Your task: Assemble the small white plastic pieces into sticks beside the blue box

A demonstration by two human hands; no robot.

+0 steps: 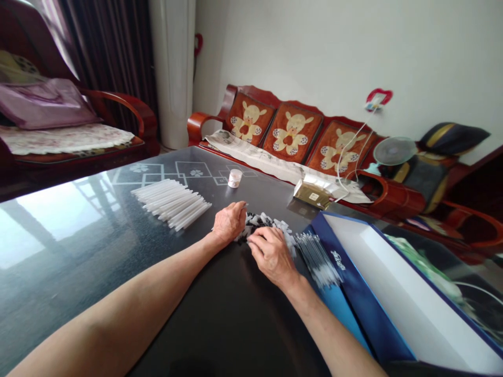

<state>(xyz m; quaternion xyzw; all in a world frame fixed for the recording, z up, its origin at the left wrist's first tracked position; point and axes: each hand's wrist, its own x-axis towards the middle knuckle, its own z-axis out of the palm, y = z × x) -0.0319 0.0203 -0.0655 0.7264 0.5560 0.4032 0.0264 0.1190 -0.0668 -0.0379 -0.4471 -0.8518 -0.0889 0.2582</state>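
My left hand (229,224) is closed just left of a pile of small black and white plastic pieces (251,222). Its fingers hide most of whatever is in them. My right hand (271,254) reaches to the pile's near side, thumb and fingertips pinched together; what they hold is too small to make out. White plastic pen barrels (173,201) lie side by side in a row left of my hands. To the right, a bundle of thin pen refills (318,259) with whitish ends rests on a blue surface by the box.
A long blue box (377,272) with a white inside stands on the dark glossy table (188,324) at right. Beyond my hands are a small white round container (234,178) and a tissue pack (313,192). A wooden sofa (291,131) and a fan (395,151) stand behind.
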